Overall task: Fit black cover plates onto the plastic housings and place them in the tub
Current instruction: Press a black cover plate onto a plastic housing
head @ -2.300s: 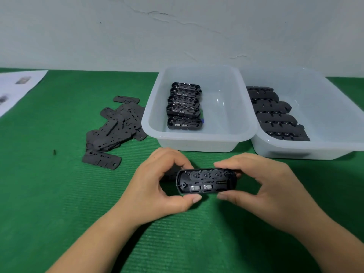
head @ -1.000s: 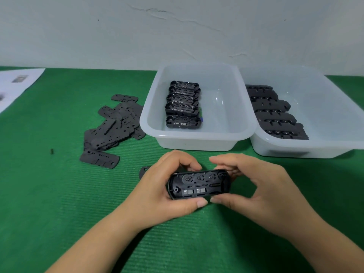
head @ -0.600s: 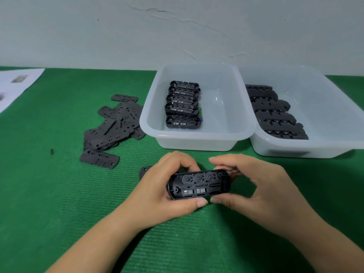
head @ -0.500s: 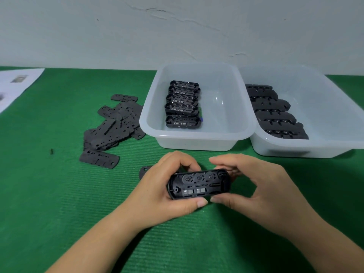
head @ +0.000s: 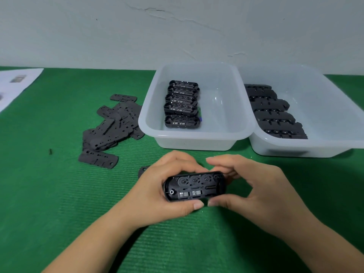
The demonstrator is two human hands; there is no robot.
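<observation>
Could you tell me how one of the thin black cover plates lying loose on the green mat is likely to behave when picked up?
The flat black cover plate looks thin and hole-punched, so probably light and slightly flexible. Lying flush on the green ribbed mat, its edge may be hard to lift. Being flat, it should not roll.

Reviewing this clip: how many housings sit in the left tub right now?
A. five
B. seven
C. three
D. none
A: five black housings lie in a single row along the left side of the left tub, while both hands hold another one in front of it.
</observation>
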